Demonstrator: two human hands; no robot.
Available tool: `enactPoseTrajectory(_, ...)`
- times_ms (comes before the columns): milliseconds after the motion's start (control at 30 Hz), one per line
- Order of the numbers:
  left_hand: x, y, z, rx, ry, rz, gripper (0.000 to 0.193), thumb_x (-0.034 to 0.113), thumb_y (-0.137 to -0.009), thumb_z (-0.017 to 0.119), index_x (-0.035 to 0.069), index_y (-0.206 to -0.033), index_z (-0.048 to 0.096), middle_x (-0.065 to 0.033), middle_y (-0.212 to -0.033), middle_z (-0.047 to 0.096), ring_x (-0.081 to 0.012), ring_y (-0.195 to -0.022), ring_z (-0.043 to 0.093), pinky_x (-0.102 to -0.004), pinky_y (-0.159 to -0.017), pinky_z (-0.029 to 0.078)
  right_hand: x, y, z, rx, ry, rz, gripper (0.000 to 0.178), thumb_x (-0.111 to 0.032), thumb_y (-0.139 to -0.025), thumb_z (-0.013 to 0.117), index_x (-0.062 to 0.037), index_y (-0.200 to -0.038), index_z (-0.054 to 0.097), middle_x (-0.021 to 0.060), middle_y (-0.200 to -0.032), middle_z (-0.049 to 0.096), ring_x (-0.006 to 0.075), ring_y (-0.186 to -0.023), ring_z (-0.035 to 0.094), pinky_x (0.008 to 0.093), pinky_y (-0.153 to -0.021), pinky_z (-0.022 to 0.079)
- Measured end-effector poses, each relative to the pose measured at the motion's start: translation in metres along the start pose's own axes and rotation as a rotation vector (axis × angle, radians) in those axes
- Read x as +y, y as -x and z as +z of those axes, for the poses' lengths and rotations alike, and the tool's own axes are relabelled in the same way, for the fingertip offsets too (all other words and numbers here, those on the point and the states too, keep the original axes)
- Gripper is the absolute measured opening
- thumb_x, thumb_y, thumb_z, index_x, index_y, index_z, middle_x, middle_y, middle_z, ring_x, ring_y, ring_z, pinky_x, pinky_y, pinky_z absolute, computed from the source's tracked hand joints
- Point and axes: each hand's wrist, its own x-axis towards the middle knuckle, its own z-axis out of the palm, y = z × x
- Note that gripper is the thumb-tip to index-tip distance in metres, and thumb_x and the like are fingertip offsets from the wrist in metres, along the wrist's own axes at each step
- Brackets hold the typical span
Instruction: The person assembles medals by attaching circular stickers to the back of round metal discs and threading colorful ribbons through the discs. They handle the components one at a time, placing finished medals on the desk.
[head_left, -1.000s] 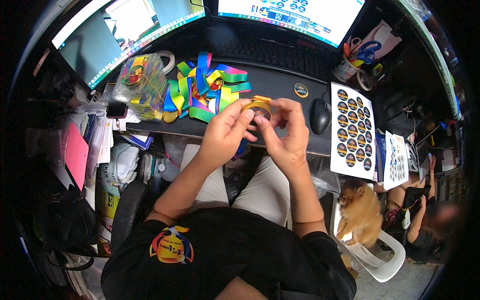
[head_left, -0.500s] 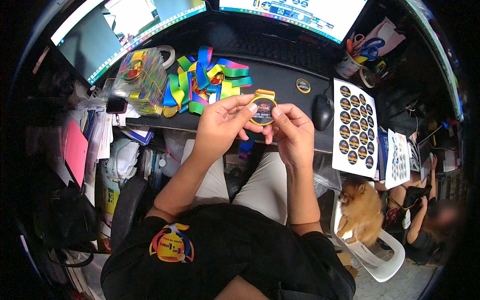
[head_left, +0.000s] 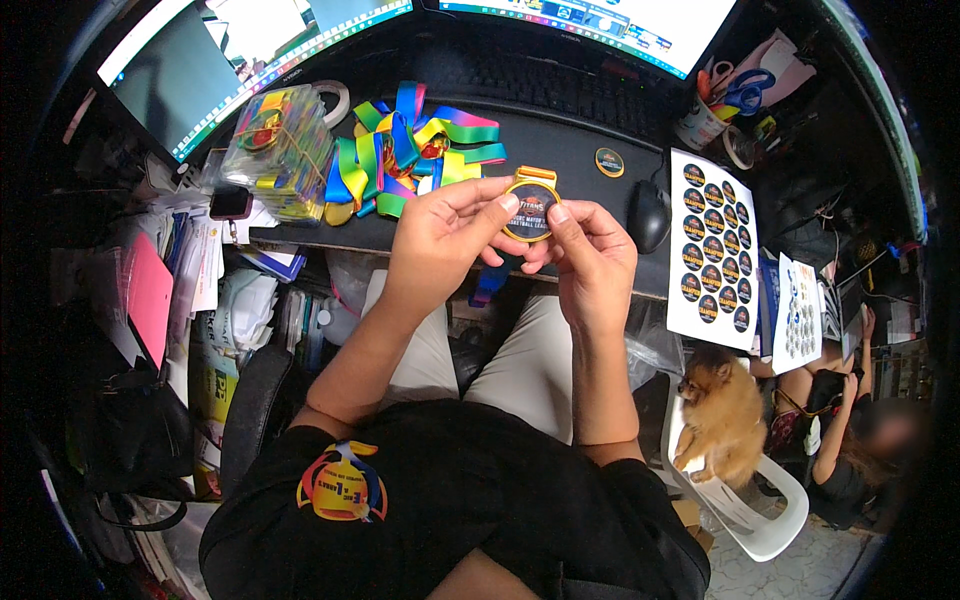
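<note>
Between my two hands, over the desk's front edge, is a round gold-rimmed medal (head_left: 529,213) with a dark printed face and a gold ribbon bar at its top. My left hand (head_left: 455,232) grips its left side, thumb resting on the face. On the opposite rim, my right hand (head_left: 591,255) pinches with thumb and fingers. Just beyond my left hand lies a heap of multicoloured medal ribbons (head_left: 405,150) with gold medals among them. A loose round dark disc with a gold edge (head_left: 609,162) lies on the desk beyond my right hand.
Plastic-wrapped medals (head_left: 275,150) are stacked left, near a tape roll (head_left: 331,102). A black mouse (head_left: 649,216) and a sheet of round stickers (head_left: 712,250) lie right. A keyboard (head_left: 560,95) is behind. A dog (head_left: 722,420) sits on a white chair (head_left: 765,535); another person (head_left: 850,460) is beyond.
The medal has shifted slightly to the right, with both hands still gripping it. The view has tilted a little; nothing was let go.
</note>
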Motion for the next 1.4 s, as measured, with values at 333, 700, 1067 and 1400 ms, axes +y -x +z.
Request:
enactPoseTrajectory(333, 0.000, 0.000, -0.001, 0.009, 0.000, 0.017, 0.032, 0.011, -0.093, 0.058, -0.009, -0.118, 0.056, -0.0138, -0.097, 0.067, -0.0158, -0.075, 0.069, -0.0187, -0.054, 0.051, -0.001, 0.001, 0.003, 0.006, 0.030, -0.031, 0.015, -0.008, -0.091, 0.060, 0.0061, -0.097, 0.061, 0.0119, -0.077, 0.065, 0.0136, -0.059, 0.063, 0.0240, -0.055, 0.053)
enactPoseTrajectory(700, -0.002, 0.001, 0.001, 0.057, -0.043, 0.043, 0.029, 0.009, -0.091, 0.059, -0.008, -0.115, 0.058, -0.0132, -0.091, 0.067, -0.0168, -0.069, 0.069, -0.0202, -0.055, 0.052, -0.001, 0.001, 0.006, 0.016, 0.085, -0.067, 0.015, -0.007, -0.092, 0.060, 0.0066, -0.096, 0.060, 0.0106, -0.077, 0.065, 0.0119, -0.059, 0.061, 0.0233, -0.054, 0.053)
enactPoseTrajectory(1067, -0.017, 0.001, 0.005, 0.063, -0.129, 0.089, 0.031, 0.009, -0.092, 0.058, -0.006, -0.120, 0.057, -0.0111, -0.091, 0.067, -0.0141, -0.071, 0.068, -0.0212, -0.059, 0.053, -0.003, -0.008, 0.005, 0.084, 0.285, 0.051, 0.019, -0.013, -0.085, 0.069, 0.0009, -0.086, 0.057, 0.0048, -0.068, 0.061, 0.0058, -0.047, 0.055, 0.0194, -0.040, 0.044)
enactPoseTrajectory(1400, -0.025, 0.002, 0.005, 0.010, -0.320, 0.250, 0.030, 0.003, -0.092, 0.051, -0.005, -0.120, 0.058, -0.0151, -0.094, 0.067, -0.0171, -0.077, 0.069, -0.0247, -0.066, 0.055, 0.003, -0.014, 0.003, 0.092, 0.199, -0.039, 0.013, -0.010, -0.088, 0.064, 0.0001, -0.093, 0.058, 0.0042, -0.076, 0.060, 0.0061, -0.047, 0.055, 0.0186, -0.036, 0.042)
